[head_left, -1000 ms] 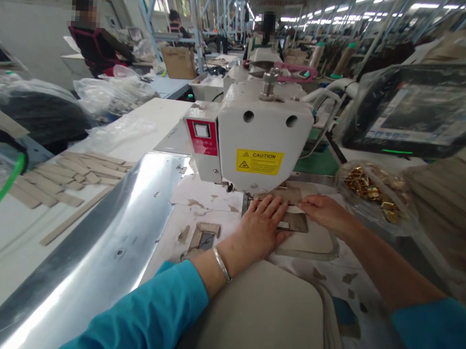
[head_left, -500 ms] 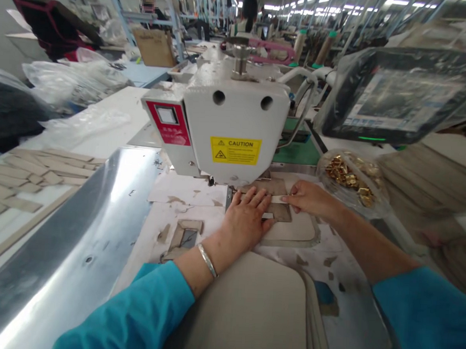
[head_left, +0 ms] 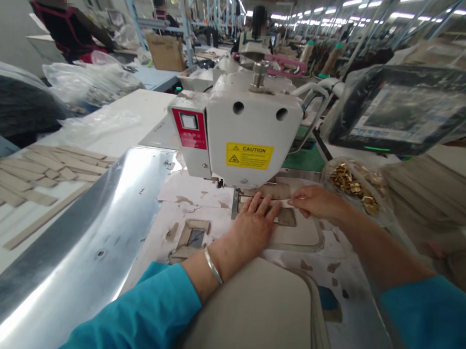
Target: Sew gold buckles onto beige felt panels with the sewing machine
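Observation:
My left hand [head_left: 253, 226] lies flat, fingers stretched out, on a beige panel [head_left: 298, 234] just under the white sewing machine head [head_left: 251, 133]. My right hand [head_left: 318, 202] comes in from the right with its fingertips pinched on the edge of a thin beige strip [head_left: 269, 191] below the machine. A small dark rectangular piece [head_left: 286, 217] sits on the panel between the two hands. Both sleeves are teal, and a silver bangle [head_left: 213, 264] circles my left wrist.
A stack of beige panels [head_left: 260, 313] lies in front of me. A bag of gold metal parts [head_left: 351, 184] sits at the right, under a plastic-wrapped screen [head_left: 406, 109]. Beige strips [head_left: 31, 170] lie on the left table beside a shiny metal guard [head_left: 95, 240]. Other people work farther back.
The view has swung slightly. Both hands stay under the machine head, the left flat on the panel, the right pinching at the strip.

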Demonstrator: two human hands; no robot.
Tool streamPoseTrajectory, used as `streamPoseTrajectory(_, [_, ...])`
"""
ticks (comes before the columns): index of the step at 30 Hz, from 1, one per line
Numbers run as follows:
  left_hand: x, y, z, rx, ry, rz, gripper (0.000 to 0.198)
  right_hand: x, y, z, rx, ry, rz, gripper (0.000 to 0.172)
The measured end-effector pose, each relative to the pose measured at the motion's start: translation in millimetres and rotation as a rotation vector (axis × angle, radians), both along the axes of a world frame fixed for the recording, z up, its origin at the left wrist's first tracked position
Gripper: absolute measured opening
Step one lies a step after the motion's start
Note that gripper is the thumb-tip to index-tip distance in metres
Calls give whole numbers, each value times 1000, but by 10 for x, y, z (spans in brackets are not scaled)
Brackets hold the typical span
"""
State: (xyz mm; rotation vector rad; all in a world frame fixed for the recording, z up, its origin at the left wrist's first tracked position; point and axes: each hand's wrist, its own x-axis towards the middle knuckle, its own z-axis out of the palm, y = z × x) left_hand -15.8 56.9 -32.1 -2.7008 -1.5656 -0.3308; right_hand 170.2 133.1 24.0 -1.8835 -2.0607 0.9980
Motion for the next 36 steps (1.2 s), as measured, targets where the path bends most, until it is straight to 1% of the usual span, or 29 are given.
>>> streamPoseTrajectory(3, [-8, -24, 9, 37, -3, -23, 44, -100, -57, 167, -69, 214, 17, 16])
streamPoseTrajectory(5, [-8, -34, 22, 65, -20, 4, 47, -120, -91, 263, -126, 366, -7, 20])
streamPoseTrajectory(7, [-1, -41, 42, 109, -37, 37, 55, -79, -105, 309, -156, 488, -55, 23])
streamPoseTrajectory(9, [11, -47, 64, 145, -39, 49, 59, 3, -98, 287, -165, 533, -78, 24])
streamPoseTrajectory(13, [36, -58, 85, 74, 7, 74, 61, 140, -72, 116, -187, 421, -108, 32])
streamPoseTrajectory(17, [39, -53, 58, 12, 26, 95, 66, 139, -58, -20, -176, 327, -119, 42])
streamPoseTrajectory(19, [35, -47, 40, -3, 29, 90, 67, 120, -42, -65, -153, 290, -116, 41])
streamPoseTrajectory(24, [25, -53, 44, -18, 26, 88, 69, 117, -13, -190, -104, 249, -110, 30])
streamPoseTrajectory(27, [23, -70, 72, 53, 27, 69, 71, 140, -36, -209, -113, 307, -138, 32])
streamPoseTrajectory(30, [22, -76, 84, 136, 20, 41, 72, 156, -66, -172, -107, 400, -177, 41])
streamPoseTrajectory(33, [18, -63, 62, 103, 14, 49, 74, 147, -74, -140, -108, 389, -174, 47])
streamPoseTrajectory(36, [12, -49, 26, 63, 7, 56, 76, 128, -61, -140, -114, 343, -167, 48])
